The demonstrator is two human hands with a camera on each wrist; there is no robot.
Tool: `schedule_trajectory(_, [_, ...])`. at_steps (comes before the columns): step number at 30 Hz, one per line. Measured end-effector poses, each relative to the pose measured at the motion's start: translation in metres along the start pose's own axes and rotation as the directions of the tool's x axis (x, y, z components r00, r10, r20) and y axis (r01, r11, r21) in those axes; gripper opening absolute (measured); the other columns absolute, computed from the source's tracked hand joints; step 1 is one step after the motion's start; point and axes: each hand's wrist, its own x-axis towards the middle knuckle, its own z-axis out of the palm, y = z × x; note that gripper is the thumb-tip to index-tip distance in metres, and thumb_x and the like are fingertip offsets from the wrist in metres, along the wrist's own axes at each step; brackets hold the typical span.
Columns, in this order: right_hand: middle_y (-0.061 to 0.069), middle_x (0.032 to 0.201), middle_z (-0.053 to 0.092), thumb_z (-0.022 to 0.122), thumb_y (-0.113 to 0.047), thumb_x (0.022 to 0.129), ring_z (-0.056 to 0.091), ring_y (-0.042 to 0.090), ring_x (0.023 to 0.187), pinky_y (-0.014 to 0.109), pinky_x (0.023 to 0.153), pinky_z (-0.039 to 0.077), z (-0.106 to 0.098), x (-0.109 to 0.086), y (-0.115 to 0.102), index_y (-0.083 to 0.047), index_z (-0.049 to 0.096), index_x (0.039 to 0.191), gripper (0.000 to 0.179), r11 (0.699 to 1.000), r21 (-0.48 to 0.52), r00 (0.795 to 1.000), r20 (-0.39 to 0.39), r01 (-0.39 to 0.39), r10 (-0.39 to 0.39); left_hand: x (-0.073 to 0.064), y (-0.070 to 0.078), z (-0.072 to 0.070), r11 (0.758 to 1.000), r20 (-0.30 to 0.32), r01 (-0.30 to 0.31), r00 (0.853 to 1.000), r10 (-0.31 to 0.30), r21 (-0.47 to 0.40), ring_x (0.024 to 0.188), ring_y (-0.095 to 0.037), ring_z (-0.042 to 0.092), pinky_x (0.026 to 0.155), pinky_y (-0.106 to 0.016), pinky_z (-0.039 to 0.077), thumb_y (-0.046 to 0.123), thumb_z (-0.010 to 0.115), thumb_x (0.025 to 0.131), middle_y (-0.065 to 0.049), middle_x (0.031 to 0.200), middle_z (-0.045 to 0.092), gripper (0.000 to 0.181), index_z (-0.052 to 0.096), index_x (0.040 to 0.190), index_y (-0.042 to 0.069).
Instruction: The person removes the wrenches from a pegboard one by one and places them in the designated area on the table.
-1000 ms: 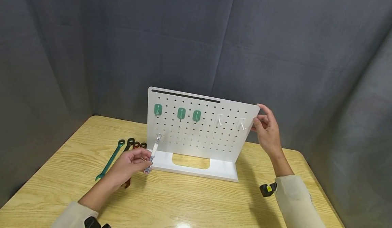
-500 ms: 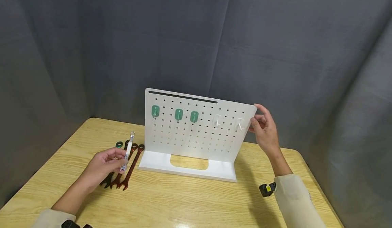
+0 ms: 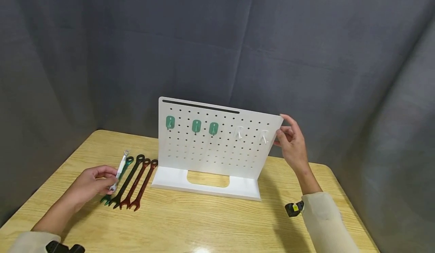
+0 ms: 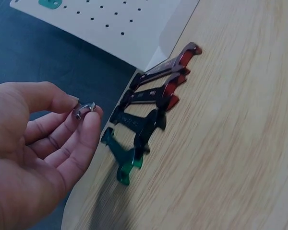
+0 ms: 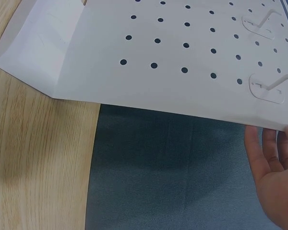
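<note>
My left hand (image 3: 93, 185) pinches a small silver wrench (image 3: 121, 166) with a white middle between thumb and fingers. In the left wrist view only the silver wrench's end (image 4: 85, 110) shows at the fingertips. The wrench is over the left side of a green wrench (image 3: 126, 165) lying on the table. Beside that lie a black wrench (image 3: 130, 177) and two dark red wrenches (image 3: 147, 181), roughly parallel. At the right, my right hand (image 3: 295, 147) grips the upper right edge of a white pegboard (image 3: 204, 147), thumb in front, fingers partly behind.
Three green hooks (image 3: 196, 126) and two white hooks (image 3: 264, 136) are fixed on the pegboard's upper part. Its base (image 3: 170, 177), with a cutout, rests on the wooden table (image 3: 190, 222). Grey curtains (image 3: 190, 49) stand behind and at both sides.
My left hand has moved left with the silver wrench, from in front of the pegboard across to the wrenches on the table. The right hand has kept its grip on the pegboard.
</note>
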Motion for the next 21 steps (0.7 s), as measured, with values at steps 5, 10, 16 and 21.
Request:
schedule_trajectory(5, [0.023, 0.116, 0.063, 0.055, 0.001, 0.105, 0.066, 0.017, 0.095, 0.021, 0.076, 0.058, 0.001, 0.001, 0.002, -0.013, 0.042, 0.155, 0.054, 1.0, 0.0, 1.0, -0.002, 0.005, -0.005, 0.0, -0.006, -0.01, 0.999, 0.005, 0.029, 1.0, -0.029, 0.027, 0.078, -0.017, 0.065, 0.067, -0.034, 0.061, 0.002, 0.063, 0.1, -0.015, 0.098, 0.062, 0.03, 0.057, 0.12, -0.018])
schedule_trajectory(10, [0.025, 0.115, 0.063, 0.055, 0.002, 0.105, 0.065, 0.019, 0.094, 0.023, 0.076, 0.059, 0.003, 0.003, 0.0, -0.012, 0.043, 0.154, 0.053, 1.0, 0.007, 1.0, -0.007, -0.003, 0.003, 0.003, -0.014, -0.02, 0.996, 0.005, 0.064, 0.998, -0.064, 0.056, 0.078, -0.017, 0.064, 0.066, -0.033, 0.061, 0.0, 0.061, 0.1, -0.015, 0.097, 0.063, 0.029, 0.055, 0.119, -0.02])
schedule_trajectory(16, [0.031, 0.114, 0.06, 0.052, 0.007, 0.104, 0.065, 0.025, 0.093, 0.027, 0.078, 0.06, 0.006, 0.0, -0.02, -0.003, 0.042, 0.152, 0.05, 1.0, 0.006, 1.0, 0.011, 0.004, -0.004, 0.003, -0.022, -0.028, 0.986, 0.003, 0.11, 0.994, -0.111, 0.124, 0.076, -0.018, 0.063, 0.064, -0.032, 0.059, 0.001, 0.06, 0.1, -0.013, 0.094, 0.064, 0.027, 0.056, 0.117, -0.019])
schedule_trajectory(21, [0.034, 0.113, 0.059, 0.051, 0.01, 0.104, 0.066, 0.023, 0.093, 0.024, 0.078, 0.059, 0.006, -0.004, -0.031, -0.001, 0.041, 0.152, 0.051, 1.0, -0.003, 1.0, 0.007, 0.019, -0.019, 0.006, -0.022, -0.03, 0.981, 0.003, 0.109, 0.994, -0.111, 0.163, 0.076, -0.02, 0.062, 0.064, -0.033, 0.059, 0.0, 0.059, 0.098, -0.012, 0.091, 0.064, 0.025, 0.056, 0.114, -0.018])
